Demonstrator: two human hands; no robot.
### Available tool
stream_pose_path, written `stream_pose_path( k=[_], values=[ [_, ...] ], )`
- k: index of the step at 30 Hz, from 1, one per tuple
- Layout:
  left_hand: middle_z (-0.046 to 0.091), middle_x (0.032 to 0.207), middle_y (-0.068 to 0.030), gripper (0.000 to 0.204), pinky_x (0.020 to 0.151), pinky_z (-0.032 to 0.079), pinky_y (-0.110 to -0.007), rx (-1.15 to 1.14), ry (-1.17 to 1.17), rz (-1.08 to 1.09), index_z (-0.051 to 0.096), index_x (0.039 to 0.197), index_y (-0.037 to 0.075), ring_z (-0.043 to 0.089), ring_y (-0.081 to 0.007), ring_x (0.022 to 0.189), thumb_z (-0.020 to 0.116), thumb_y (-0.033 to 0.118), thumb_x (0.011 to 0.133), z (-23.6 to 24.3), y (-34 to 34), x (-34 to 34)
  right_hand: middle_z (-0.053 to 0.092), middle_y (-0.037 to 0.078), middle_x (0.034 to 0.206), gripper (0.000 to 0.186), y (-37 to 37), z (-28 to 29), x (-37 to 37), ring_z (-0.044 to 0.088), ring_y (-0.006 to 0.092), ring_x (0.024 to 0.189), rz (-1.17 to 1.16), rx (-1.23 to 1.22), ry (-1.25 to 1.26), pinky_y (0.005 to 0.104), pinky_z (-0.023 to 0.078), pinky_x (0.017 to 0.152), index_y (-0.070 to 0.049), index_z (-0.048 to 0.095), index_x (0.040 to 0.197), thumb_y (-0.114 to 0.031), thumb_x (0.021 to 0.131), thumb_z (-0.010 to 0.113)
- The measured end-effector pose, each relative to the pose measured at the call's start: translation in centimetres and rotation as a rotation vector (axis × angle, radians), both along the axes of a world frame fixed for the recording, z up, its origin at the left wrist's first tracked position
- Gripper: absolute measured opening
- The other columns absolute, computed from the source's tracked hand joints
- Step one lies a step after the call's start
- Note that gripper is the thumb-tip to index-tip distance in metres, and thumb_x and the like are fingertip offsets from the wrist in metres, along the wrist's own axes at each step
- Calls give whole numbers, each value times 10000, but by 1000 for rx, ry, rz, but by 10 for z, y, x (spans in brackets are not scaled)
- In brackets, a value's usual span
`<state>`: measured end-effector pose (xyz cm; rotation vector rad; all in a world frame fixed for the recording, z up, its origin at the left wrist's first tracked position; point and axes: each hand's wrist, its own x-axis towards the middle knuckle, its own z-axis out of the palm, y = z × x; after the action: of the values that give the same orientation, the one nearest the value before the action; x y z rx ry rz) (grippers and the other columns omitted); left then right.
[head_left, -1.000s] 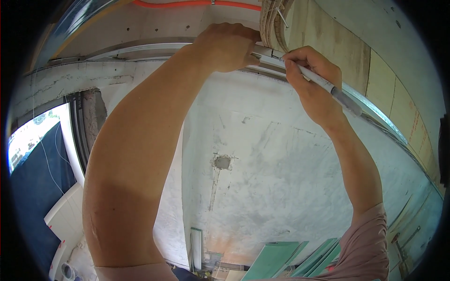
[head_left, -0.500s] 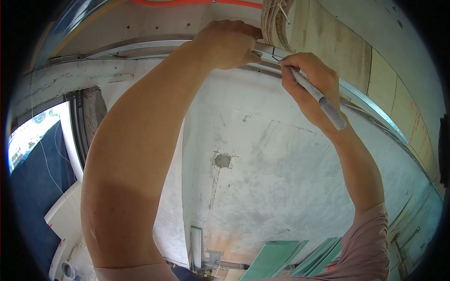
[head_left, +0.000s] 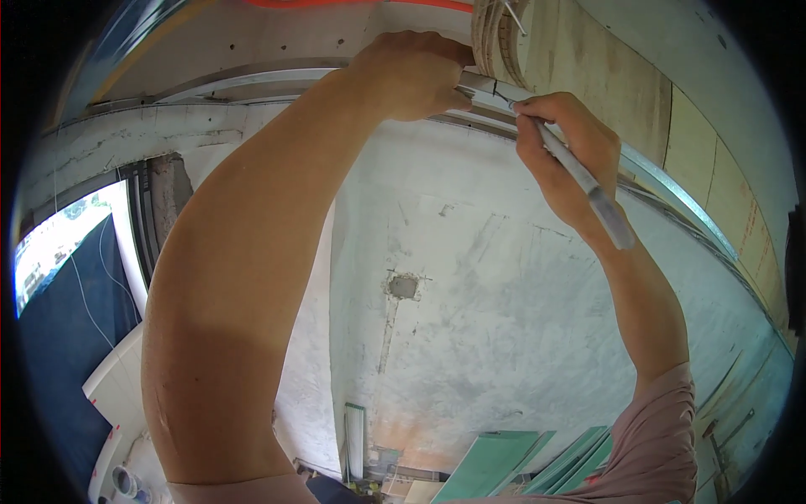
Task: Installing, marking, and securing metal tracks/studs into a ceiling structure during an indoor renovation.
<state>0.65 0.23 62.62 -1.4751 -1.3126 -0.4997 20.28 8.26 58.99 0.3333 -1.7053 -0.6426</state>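
A galvanised metal channel runs overhead along a plywood edge. My left hand reaches up to it, fingers curled and closed around its edge, thumb below; the fingertips are partly hidden. Pinched in my right hand is a slim grey-white marker pen, its thin dark tip pointing up and left at the channel. A short black line shows on the metal just past the tip, between my two hands.
Curved layered plywood with a protruding nail hangs beside my left hand. An orange-red conduit crosses the top. Green boards lean low against the rough grey wall. A window opening is at left.
My right hand and the marker have shifted slightly right and down, drawing the tip away from the black line. My left hand stays in nearly the same place.
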Motion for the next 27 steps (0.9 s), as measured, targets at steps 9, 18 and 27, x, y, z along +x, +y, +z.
stream_pose_path(
  k=[9, 18, 27],
  values=[
    [687, 1046, -126, 448, 866, 485, -401, -51, 34, 61, 689, 1074, 80, 632, -317, 975, 609, 479, 886, 6, 17, 6, 636, 132, 817, 97, 48, -74, 20, 622, 207, 685, 238, -199, -128, 289, 502, 620, 14, 610, 917, 31, 822, 620],
    [698, 1044, -103, 425, 899, 462, -330, -28, -201, 14, 679, 1093, 4, 632, -226, 971, 755, 326, 826, 3, 17, 18, 633, 62, 853, 149, 116, -96, -26, 599, 135, 775, 1388, -1235, 97, 288, 490, 765, -8, 619, 959, -153, 926, 614],
    [670, 857, -89, 262, 741, 465, -278, -61, -140, 174, 657, 901, -58, 604, -141, 780, 718, 191, 850, 7, 9, 6, 638, 76, 801, 157, 98, -77, -114, 620, 146, 748, 2649, -1273, -46, 293, 509, 735, -1, 620, 906, -143, 853, 661]
  ],
)
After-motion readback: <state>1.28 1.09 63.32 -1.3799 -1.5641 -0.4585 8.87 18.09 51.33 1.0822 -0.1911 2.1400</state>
